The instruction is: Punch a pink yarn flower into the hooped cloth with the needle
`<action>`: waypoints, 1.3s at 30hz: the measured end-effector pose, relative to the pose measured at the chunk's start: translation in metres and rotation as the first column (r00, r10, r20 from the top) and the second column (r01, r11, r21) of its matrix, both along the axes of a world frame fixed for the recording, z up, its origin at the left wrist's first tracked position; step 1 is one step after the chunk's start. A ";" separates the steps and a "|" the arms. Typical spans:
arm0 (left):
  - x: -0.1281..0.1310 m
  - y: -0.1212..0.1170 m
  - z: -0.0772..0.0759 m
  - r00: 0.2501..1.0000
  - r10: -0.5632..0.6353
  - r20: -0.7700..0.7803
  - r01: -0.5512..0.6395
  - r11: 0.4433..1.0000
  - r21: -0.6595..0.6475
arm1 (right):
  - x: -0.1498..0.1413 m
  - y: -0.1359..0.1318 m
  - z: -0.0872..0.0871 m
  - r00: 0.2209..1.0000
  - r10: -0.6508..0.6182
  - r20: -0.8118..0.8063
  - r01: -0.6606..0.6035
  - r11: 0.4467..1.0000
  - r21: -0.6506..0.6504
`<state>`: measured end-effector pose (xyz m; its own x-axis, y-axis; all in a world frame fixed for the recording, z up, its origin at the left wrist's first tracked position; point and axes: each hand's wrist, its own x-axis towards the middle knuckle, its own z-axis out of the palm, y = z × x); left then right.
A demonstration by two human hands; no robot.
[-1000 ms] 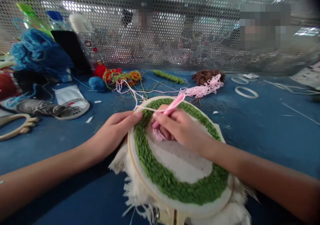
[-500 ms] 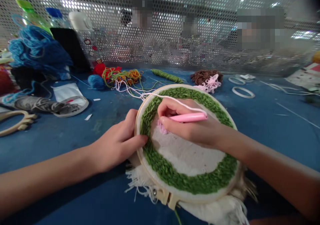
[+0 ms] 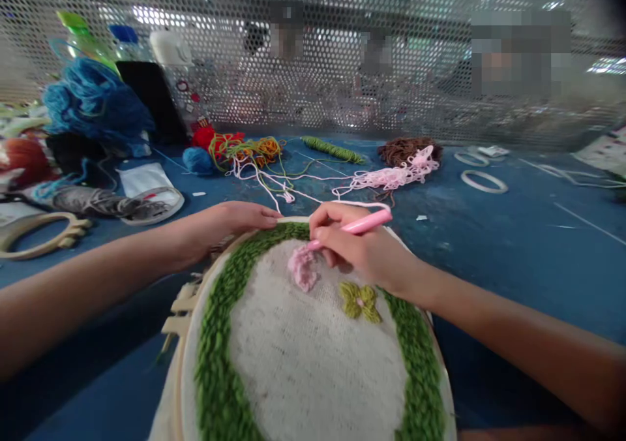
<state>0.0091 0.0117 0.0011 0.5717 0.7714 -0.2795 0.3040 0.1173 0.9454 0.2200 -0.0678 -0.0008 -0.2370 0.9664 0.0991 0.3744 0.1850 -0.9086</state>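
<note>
My right hand (image 3: pixel 364 255) is closed around a pink punch needle (image 3: pixel 369 222), whose tip points down at a small patch of pink loops (image 3: pixel 303 268). Pale pink yarn runs into the back end of the tool. Beneath it, cream cloth (image 3: pixel 313 356) is stretched in a round wooden embroidery hoop (image 3: pixel 183 369), tilted toward me. A thick ring of green stitching (image 3: pixel 220 336) follows the rim, and an olive-yellow flower (image 3: pixel 359 302) lies right of the pink patch. At the far left rim, my left hand (image 3: pixel 232 222) grips the hoop, its fingertips partly hidden behind the edge.
Pink yarn (image 3: pixel 391 177), brown yarn (image 3: pixel 408 149), a green skein (image 3: pixel 332 149) and a blue ball (image 3: pixel 197 160) lie along the back. A perforated metal screen (image 3: pixel 323 69) rises behind. Leftward are blue yarn (image 3: pixel 98 98), an empty hoop (image 3: pixel 71 232) and bottles.
The hoop has turned clockwise, its clamp swinging from the bottom to the left, and sits lower. My left hand moved up along the rim. The olive-yellow flower now shows.
</note>
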 end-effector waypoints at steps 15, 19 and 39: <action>-0.004 -0.032 -0.004 0.977 0.050 0.207 -0.016 0.986 -0.165 | 0.012 0.008 -0.012 0.888 -0.134 -0.440 0.125 0.991 -0.050; -0.005 -0.032 -0.006 0.975 0.023 0.221 0.009 0.990 -0.143 | 0.013 0.007 -0.011 0.869 -0.142 -0.473 0.123 0.990 -0.071; -0.006 -0.048 -0.004 0.928 0.017 0.371 -0.006 1.000 -0.029 | -0.013 -0.010 0.003 0.999 -0.028 0.027 0.026 0.996 0.086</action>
<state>0.0030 -0.0359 -0.0032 0.6297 0.7737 -0.0700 -0.0697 0.1460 0.9868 0.2065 -0.0776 0.0022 -0.2147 0.9608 0.1753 0.4053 0.2510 -0.8791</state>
